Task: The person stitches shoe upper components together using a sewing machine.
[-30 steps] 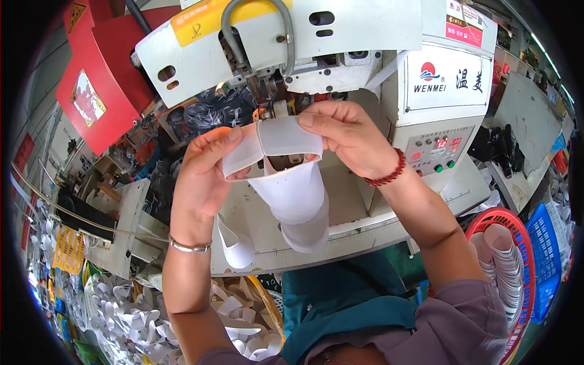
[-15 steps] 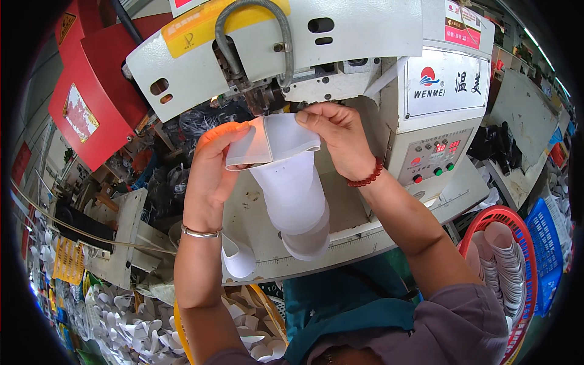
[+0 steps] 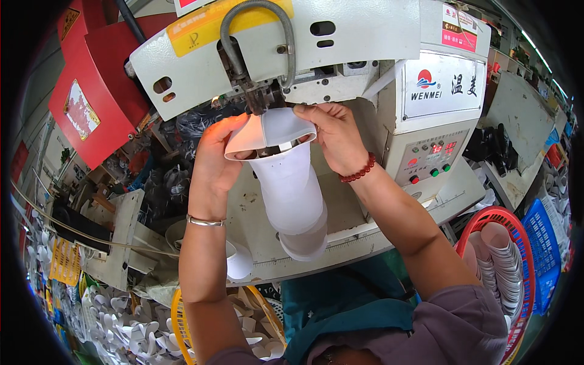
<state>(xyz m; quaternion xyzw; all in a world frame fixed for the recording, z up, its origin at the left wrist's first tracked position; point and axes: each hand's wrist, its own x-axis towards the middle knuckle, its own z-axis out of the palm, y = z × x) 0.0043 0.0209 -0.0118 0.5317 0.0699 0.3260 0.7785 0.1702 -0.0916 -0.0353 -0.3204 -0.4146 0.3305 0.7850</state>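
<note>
A white shoe-upper piece point(image 3: 287, 126) with a seam down its middle is held under the working head point(image 3: 260, 100) of a pale machine. My left hand point(image 3: 213, 149) pinches its left edge, fingers curled behind, with orange light falling on them. On the right edge, my right hand point(image 3: 342, 137) grips between thumb and fingers. The piece bows open along its near edge, and a bit of metal shows inside. Below it, a rounded white machine arm point(image 3: 291, 194) juts toward me. Another curved white piece point(image 3: 239, 261) lies on the machine table point(image 3: 340, 246), beside my left forearm.
A control panel point(image 3: 431, 159) with lit red digits and buttons is at the right. Stacked white pieces fill a red basket point(image 3: 528, 261), next to a blue basket point(image 3: 543, 243). A yellow basket point(image 3: 179, 322) and heaped white pieces point(image 3: 131, 322) are at lower left.
The piece's near edge has bowed upward and its opening has widened, so its inside now shows. Both hands still hold its edges and have shifted slightly.
</note>
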